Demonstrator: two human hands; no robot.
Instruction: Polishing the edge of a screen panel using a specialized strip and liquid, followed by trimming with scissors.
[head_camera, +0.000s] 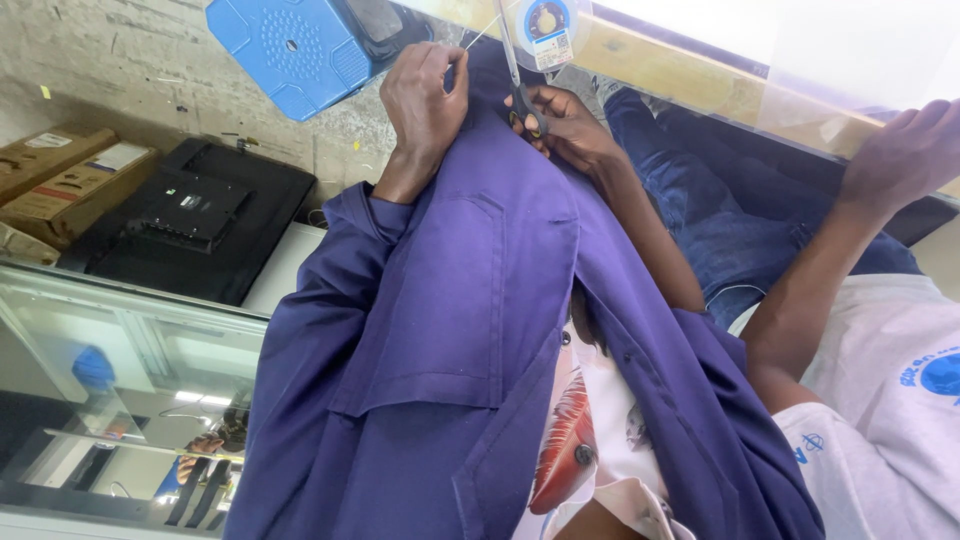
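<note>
While the left hand (425, 95) is pinching the purple coat (470, 300) tight in its fingers, the right hand (565, 125) is holding scissors (515, 75) just beside them, and a slip could be nicking the cloth.

Blue plastic case (300, 50), black flat screen (195, 215), cardboard boxes (70, 180), glass cabinet (110, 380)

One head-worn camera looks steeply down from close above, the purple garment (450, 330) filling the middle, floor along the edge.
</note>
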